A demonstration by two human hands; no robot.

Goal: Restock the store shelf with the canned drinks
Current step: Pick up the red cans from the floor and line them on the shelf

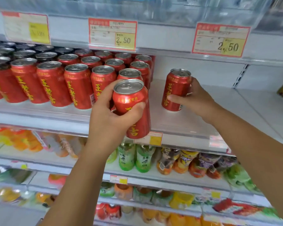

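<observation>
Two mid-body grips: left hand (108, 118) holds left can (131, 110), right hand (194, 98) right can (176, 90) on shelf (170, 123). Stiff, slick, likely heavy.

light: bright, even, soft shadows | glare: sheen on cans (78, 87) | blur: lower shelves (44, 160), left edge | distortion: wide-angle bowing

The left hand (108, 116) is holding one red can (131, 101); the right hand (197, 99) is holding a second red can (176, 90). At least a dozen shelved red cans (78, 88) are standing in rows. Three price labels (112, 34) are hanging above.
</observation>
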